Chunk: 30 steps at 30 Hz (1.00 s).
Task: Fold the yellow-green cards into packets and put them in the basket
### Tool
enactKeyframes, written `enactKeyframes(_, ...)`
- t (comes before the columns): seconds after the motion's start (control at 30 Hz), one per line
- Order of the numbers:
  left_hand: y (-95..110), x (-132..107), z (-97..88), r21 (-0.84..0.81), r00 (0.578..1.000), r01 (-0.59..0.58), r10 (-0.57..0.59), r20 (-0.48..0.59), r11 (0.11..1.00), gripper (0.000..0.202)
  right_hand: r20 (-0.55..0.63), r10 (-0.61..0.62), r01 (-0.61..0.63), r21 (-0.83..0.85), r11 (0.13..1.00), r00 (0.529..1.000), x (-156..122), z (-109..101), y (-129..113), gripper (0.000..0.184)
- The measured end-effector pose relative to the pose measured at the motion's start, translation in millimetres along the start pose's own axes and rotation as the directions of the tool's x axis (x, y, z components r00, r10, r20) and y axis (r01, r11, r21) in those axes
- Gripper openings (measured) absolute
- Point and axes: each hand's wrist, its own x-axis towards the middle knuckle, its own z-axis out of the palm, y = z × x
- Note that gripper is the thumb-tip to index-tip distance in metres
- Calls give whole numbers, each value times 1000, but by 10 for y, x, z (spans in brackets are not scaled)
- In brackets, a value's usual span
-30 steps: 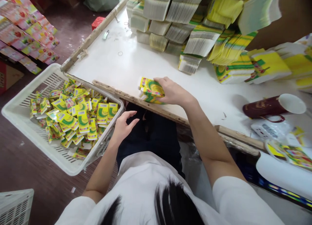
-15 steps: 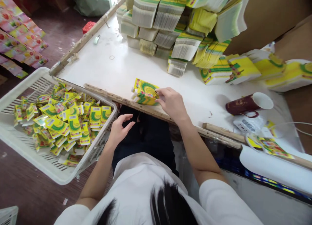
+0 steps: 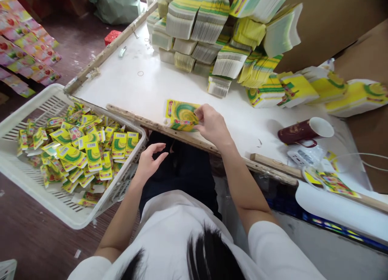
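At the front edge of the white table (image 3: 115, 84), a yellow and green printed carton (image 3: 180, 112) lies on what looks like more of the same cartons. My right hand (image 3: 213, 125) pinches its right end between thumb and fingers. The carton's near side tilts toward me. My left hand (image 3: 150, 162) hovers over my lap, thumb and fingers apart, holding nothing. Beside it on the left stands a white plastic basket (image 3: 36, 195) holding many small yellow cartons (image 3: 93, 154), some with barcodes facing up.
Stacked bundles of flat cartons (image 3: 209, 23) rise at the table's back, and more bundles (image 3: 327, 88) lie to the right. A maroon mug (image 3: 292, 133) rests on its side. Wooden strips (image 3: 273, 167) line the front edge. A red object (image 3: 112, 36) is beyond the left edge.
The carton under my right hand has tipped up, and its printed top now faces me more. My left hand has stayed nearly still. The view has shifted slightly.
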Motion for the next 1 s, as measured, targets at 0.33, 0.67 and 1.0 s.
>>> enactKeyframes(0.33, 450, 186, 283, -490, 974, -87, -28, -223, 867, 67, 199, -148, 65, 370, 927, 969, -634, 321, -558, 28)
enactKeyframes(0.67, 437, 142, 276, -309, 889, -107, -48, -455, 945, 68, 278, -50, -224, 857, 465, 959, -752, 705, -575, 43)
enactKeyframes(1.0, 427, 239, 208, -462, 902, -89, -125, -413, 882, 77, 169, -63, -88, 756, 649, 984, -916, 742, -713, 38)
